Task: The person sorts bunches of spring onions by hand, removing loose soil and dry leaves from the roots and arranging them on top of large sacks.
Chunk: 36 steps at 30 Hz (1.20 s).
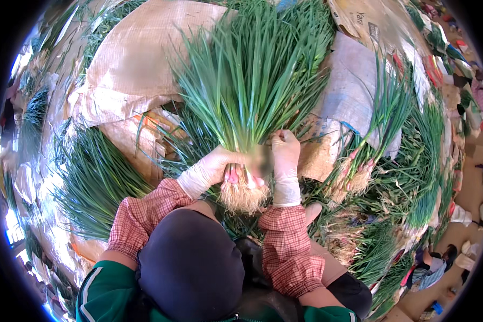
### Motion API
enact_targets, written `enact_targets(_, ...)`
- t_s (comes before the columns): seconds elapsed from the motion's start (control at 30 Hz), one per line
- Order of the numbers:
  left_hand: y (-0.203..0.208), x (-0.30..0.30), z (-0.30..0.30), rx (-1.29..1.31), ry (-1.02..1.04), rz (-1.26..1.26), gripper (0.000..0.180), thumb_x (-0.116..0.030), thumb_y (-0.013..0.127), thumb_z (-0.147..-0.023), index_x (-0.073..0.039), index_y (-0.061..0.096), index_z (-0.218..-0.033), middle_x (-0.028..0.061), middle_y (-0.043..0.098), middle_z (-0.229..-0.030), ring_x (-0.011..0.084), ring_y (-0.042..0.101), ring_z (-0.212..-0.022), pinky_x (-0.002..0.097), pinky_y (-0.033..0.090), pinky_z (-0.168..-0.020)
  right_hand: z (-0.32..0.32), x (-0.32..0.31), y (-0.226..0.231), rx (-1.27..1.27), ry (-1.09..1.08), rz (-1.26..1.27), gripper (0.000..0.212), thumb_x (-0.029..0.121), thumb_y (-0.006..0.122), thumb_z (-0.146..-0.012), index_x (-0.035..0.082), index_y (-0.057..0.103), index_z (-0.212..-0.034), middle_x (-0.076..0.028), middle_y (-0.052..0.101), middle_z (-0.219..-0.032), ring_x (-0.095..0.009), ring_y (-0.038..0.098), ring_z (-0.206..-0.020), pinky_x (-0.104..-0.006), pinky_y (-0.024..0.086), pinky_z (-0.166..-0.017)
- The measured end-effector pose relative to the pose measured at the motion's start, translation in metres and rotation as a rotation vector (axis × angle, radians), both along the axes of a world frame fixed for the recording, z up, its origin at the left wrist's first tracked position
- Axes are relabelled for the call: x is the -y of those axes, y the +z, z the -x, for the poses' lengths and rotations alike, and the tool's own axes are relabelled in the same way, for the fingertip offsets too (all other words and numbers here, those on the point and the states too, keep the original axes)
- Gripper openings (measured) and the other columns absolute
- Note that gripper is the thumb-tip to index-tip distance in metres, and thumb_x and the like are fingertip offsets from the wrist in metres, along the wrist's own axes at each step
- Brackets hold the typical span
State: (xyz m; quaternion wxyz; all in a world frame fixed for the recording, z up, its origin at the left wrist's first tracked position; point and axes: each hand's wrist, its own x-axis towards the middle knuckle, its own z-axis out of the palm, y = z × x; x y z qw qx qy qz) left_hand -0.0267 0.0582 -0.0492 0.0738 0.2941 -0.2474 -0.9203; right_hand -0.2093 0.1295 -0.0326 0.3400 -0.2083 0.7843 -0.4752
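A large bunch of spring onions (pixel 247 91) stands fanned out in front of me, green leaves pointing away and pinkish bulbs with pale, stringy roots (pixel 244 197) toward me. My left hand (pixel 216 162), in a thin whitish glove, is closed around the bunch just above the bulbs. Just right of the bunch, my right hand (pixel 285 147), gloved too, is raised with its fingers curled together. Whatever those fingers pinch is too small to make out, and a blurred patch covers the spot between the two hands. Red checked sleeve covers reach over both forearms.
More spring onions (pixel 99 182) lie at the left, and a smaller bunch (pixel 359 166) rests at the right. Woven sacks (pixel 137 64) spread behind on the left, with a greyish one (pixel 354 80) at the right. Loose green leaves (pixel 397 182) pile up at the right.
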Motion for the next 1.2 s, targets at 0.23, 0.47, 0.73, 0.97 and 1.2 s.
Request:
enact_targets(0.23, -0.022, -0.001, -0.005, 0.037, 0.028, -0.077, 0.044, -0.002, 0.063, -0.083, 0.007, 0.052, -0.124, 0.0183, 0.066, -0.108, 0.0288, 0.066, -0.098, 0.0387, 0.052, -0.09, -0.034, 0.008, 0.002, -0.414, -0.146, -0.021, 0.009, 0.008, 0.053, -0.092, 0.001, 0.055, -0.098, -0.015, 0.06, -0.076, -0.031, 0.06, -0.07, -0.0391, 0.048, -0.069)
enact_targets(0.47, 0.009, 0.002, 0.011, -0.117, 0.003, -0.066, 0.043, -0.01, 0.06, -0.084, 0.005, 0.052, -0.124, 0.0212, 0.065, -0.108, 0.0355, 0.067, -0.088, 0.0422, 0.056, -0.079, -0.003, -0.005, 0.049, 0.545, -0.473, 0.676, 0.014, 0.018, 0.05, -0.097, 0.006, 0.056, -0.101, -0.01, 0.058, -0.088, -0.017, 0.057, -0.078, -0.0338, 0.048, -0.069)
enact_targets(0.73, 0.072, 0.003, -0.007, -0.129, 0.193, -0.165, 0.052, -0.018, 0.061, -0.08, 0.003, 0.048, -0.126, 0.0191, 0.061, -0.112, 0.0343, 0.06, -0.107, 0.048, 0.05, -0.093, -0.021, -0.108, 0.031, 0.321, 0.122, -0.253, 0.049, 0.041, 0.047, -0.099, -0.005, 0.065, -0.1, -0.007, 0.067, -0.069, -0.012, 0.057, -0.049, -0.0244, 0.044, -0.047)
enact_targets(0.97, 0.033, 0.01, -0.021, -0.147, 0.016, -0.136, 0.055, -0.016, 0.058, -0.079, 0.004, 0.047, -0.129, 0.0262, 0.061, -0.113, 0.0399, 0.06, -0.107, 0.0495, 0.048, -0.096, -0.018, 0.017, 0.039, -0.037, 0.266, 0.095, 0.058, 0.032, 0.054, -0.096, -0.01, 0.041, -0.135, -0.025, 0.052, -0.131, -0.036, 0.049, -0.123, -0.0376, 0.036, -0.107)
enact_targets(1.2, 0.041, 0.014, -0.017, -0.408, 0.171, -0.209, 0.062, -0.022, 0.056, -0.082, 0.007, 0.042, -0.134, 0.0247, 0.056, -0.125, 0.0342, 0.063, -0.103, 0.0436, 0.054, -0.088, 0.081, 0.045, 0.02, -0.004, -0.192, -0.059, 0.031, 0.026, 0.053, -0.097, 0.0, 0.066, -0.107, -0.013, 0.069, -0.103, -0.021, 0.064, -0.089, -0.0361, 0.048, -0.093)
